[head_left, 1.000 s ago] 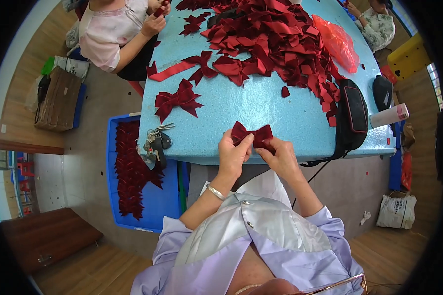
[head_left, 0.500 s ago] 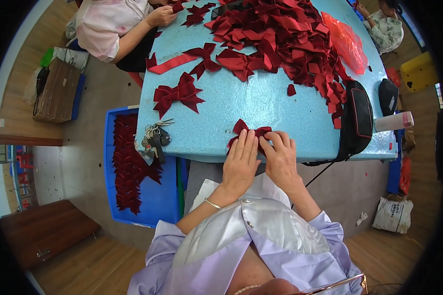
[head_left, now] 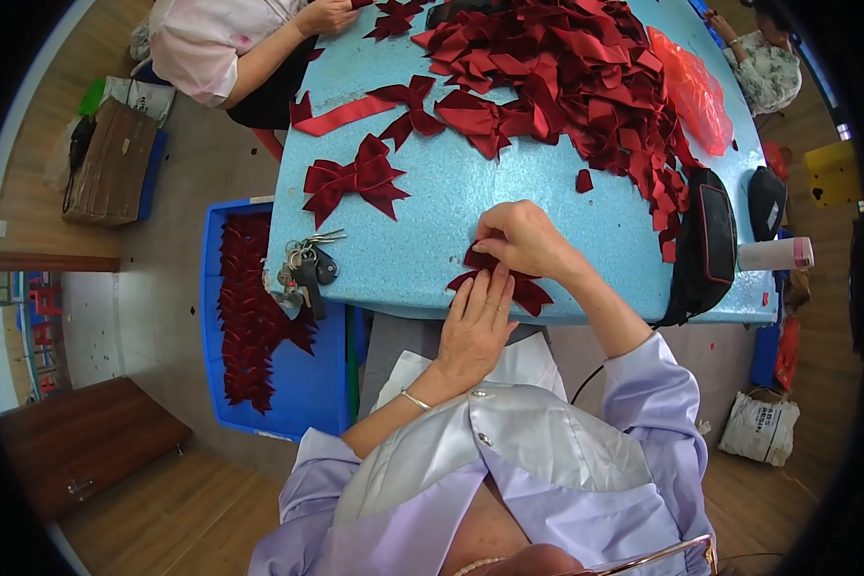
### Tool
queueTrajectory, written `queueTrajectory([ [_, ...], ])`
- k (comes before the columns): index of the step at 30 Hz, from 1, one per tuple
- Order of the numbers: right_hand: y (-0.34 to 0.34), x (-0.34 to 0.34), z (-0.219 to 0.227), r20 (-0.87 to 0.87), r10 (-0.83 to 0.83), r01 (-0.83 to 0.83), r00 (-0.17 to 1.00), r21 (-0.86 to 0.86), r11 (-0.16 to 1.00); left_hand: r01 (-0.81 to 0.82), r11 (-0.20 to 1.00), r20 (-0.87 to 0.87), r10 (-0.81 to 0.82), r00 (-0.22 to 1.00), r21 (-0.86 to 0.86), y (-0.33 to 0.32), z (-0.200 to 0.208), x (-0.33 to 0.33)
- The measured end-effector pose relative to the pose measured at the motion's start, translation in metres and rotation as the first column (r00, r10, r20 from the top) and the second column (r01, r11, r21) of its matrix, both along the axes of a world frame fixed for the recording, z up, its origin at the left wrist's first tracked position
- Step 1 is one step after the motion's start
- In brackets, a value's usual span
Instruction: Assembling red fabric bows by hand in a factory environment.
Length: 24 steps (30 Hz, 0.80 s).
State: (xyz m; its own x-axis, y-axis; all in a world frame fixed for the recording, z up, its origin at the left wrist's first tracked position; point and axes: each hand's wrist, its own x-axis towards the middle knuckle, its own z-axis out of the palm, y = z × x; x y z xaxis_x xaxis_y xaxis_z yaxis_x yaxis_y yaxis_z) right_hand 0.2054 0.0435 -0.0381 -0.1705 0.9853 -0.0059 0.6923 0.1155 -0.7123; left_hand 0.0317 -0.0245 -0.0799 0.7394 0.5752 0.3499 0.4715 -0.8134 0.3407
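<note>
A dark red ribbon bow [head_left: 532, 297] lies at the near edge of the light blue table [head_left: 413, 254], partly covered by both hands. My left hand [head_left: 477, 322] rests flat on its lower part, fingers stretched out. Fingertips of my right hand [head_left: 526, 240] are closed in a pinch on the bow's upper loop. Farther left lies another finished-looking bow [head_left: 355, 180]. Beyond it are a ribbon strip [head_left: 341, 117] and a joined bow [head_left: 414, 110].
A heap of red ribbon pieces [head_left: 586, 82] covers the far table, beside a red plastic bag [head_left: 693, 101]. Keys [head_left: 307, 269] lie at the left corner, above a blue tray [head_left: 331, 384] of stacked bows. A black pouch [head_left: 708, 240] and bottle [head_left: 776, 254] sit right. A co-worker's hand [head_left: 326, 16] works far left.
My right hand has moved up and turned inward, from beside the bow's right end to pinching its upper loop. My left hand has slid slightly lower on the bow.
</note>
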Motion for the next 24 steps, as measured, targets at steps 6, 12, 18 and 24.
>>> queueTrajectory([
  [6, 0.008, -0.002, -0.021, 0.119, 0.020, -0.036, 0.993, 0.131, 0.991, -0.013, 1.000, 0.008, 0.013, 1.000, 0.001, 0.001, -0.001, 0.000],
  [12, 0.007, 0.016, -0.008, -0.119, -0.111, 0.101, 0.987, -0.086, 0.991, -0.005, 1.000, 0.008, 0.005, 1.000, 0.021, 0.004, -0.002, 0.000],
  [18, 0.000, 0.005, 0.001, 0.024, -0.054, 0.056, 0.998, -0.065, 0.996, -0.016, 0.999, -0.005, 0.016, 1.000, 0.030, 0.003, -0.001, -0.001],
  [24, 0.004, 0.000, -0.001, 0.056, -0.042, 0.043, 0.998, -0.028, 0.999, -0.001, 0.999, -0.033, 0.003, 0.999, 0.043, 0.002, -0.002, -0.002],
])
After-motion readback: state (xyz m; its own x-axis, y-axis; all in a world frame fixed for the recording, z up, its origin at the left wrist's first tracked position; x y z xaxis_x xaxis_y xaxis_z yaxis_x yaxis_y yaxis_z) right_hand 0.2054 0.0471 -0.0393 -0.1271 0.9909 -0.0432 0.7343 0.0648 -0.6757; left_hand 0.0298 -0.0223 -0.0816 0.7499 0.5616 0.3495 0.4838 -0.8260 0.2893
